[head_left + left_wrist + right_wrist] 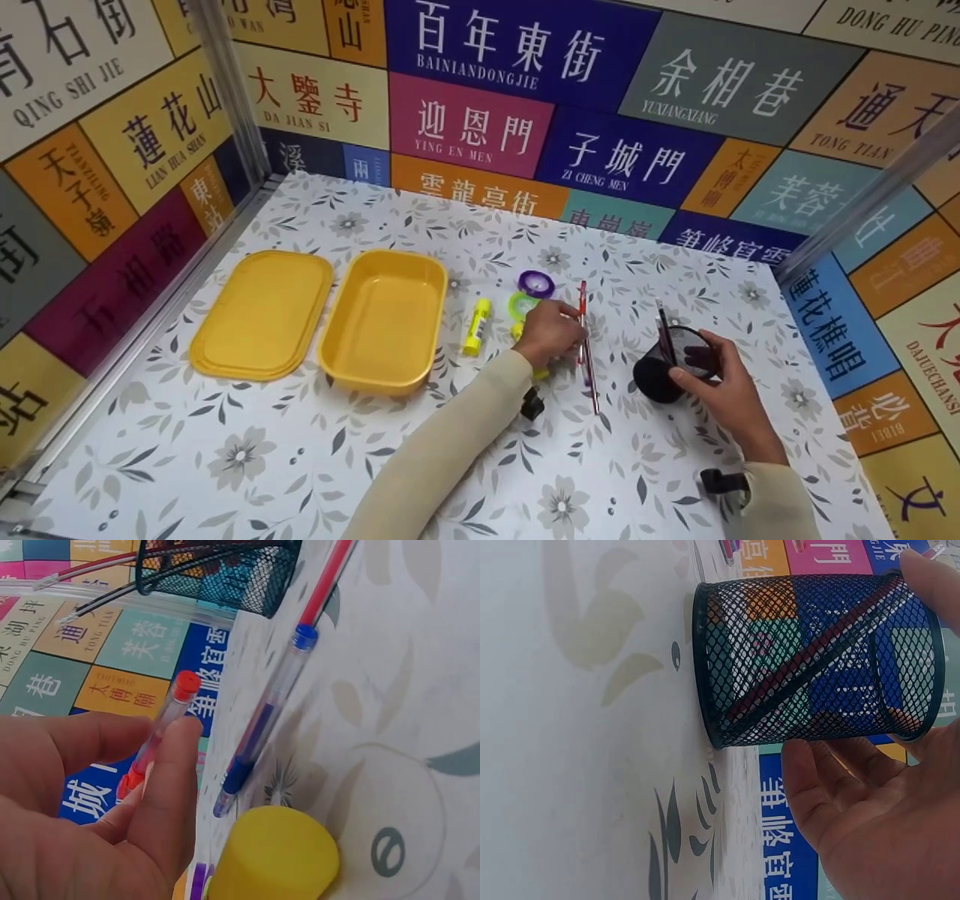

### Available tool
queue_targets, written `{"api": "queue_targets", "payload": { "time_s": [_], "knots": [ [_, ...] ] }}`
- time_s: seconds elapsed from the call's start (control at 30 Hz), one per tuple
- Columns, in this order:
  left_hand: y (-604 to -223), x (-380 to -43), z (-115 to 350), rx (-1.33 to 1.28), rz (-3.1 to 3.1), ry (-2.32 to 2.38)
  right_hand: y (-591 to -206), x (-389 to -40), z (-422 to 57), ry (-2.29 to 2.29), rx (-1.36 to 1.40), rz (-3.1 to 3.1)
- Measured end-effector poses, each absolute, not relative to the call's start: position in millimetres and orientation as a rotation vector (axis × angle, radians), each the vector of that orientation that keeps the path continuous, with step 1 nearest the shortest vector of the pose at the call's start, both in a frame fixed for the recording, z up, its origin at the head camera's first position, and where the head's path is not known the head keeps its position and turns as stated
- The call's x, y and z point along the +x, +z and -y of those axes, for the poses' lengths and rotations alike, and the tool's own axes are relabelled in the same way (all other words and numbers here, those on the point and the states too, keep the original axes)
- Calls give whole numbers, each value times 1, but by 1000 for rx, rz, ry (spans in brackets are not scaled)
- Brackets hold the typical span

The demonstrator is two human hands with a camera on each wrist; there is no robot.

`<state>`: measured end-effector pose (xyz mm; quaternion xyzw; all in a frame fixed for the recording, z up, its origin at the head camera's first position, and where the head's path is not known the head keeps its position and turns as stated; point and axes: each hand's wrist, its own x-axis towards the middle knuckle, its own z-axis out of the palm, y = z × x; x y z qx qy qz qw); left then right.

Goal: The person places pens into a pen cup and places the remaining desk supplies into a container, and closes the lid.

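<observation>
My left hand [551,330] pinches a clear-barrelled red pen [180,694] between thumb and fingers, with its red end pointing up. Below it on the table lies a clear pen with blue ends [259,724], in line with a red stick [328,581]. My right hand [731,394] grips the black mesh pen holder [817,660] around its side and rim. Two slim sticks [802,664], one dark red and one dark, lean inside the holder. A yellow rounded object [277,855] stands close by my left hand, partly hidden in the head view.
A yellow glue stick [476,327] lies left of my left hand. Beyond that hand are a purple tape roll [536,283] and a green one [520,305]. Further left sit an open yellow box [384,386] and its yellow lid [259,315]. Printed panels [472,127] border the table.
</observation>
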<state>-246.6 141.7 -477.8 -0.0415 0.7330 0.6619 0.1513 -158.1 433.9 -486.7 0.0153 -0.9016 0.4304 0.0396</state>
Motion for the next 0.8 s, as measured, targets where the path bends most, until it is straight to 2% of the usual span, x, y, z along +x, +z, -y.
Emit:
{"api": "queue_targets", "payload": {
  "time_s": [0.3,0.8],
  "knots": [
    [-474,-247,-141,-133,-1833,2056,-486,-158,-435,1331,41,2767],
    [-461,-236,-148,65,-1561,2170,-485,-158,-435,1317,26,2779]
  ]
}}
